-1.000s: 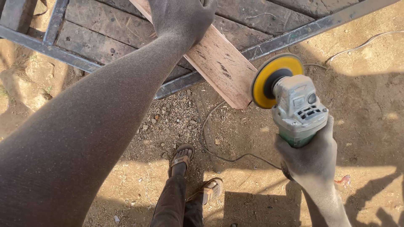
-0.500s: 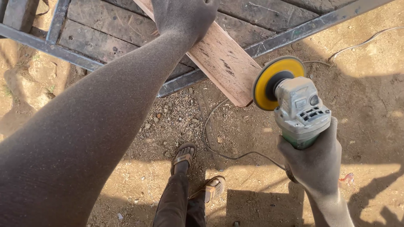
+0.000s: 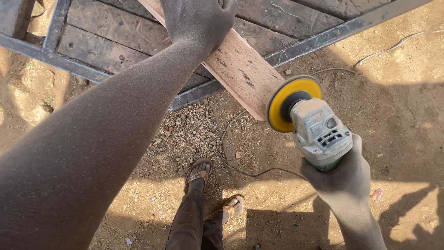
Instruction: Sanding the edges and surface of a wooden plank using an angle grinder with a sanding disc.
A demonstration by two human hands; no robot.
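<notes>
Since the earlier frames, the grey angle grinder with a round yellow disc (image 3: 314,121) has edged left, so its disc now sits just beside the cut end of the pale reddish wooden plank (image 3: 240,69), perhaps touching it; the plank itself has not shifted. Right hand (image 3: 344,173) wraps its grip closed around the grinder's rear body, fingers curled under the casing; the disc faces up and left toward the plank's end. Left hand (image 3: 199,18) presses palm-down on the plank, its grip closed over the far edge, the dusty forearm stretching across the view; the plank lies slanted across a dark metal frame with weathered boards (image 3: 323,34), its lower end jutting past the frame's rail. A thin cable (image 3: 240,169) loops over the sandy, pebbled ground (image 3: 407,115); below, two sandalled feet (image 3: 215,192) stand on the sand in dark trousers.
</notes>
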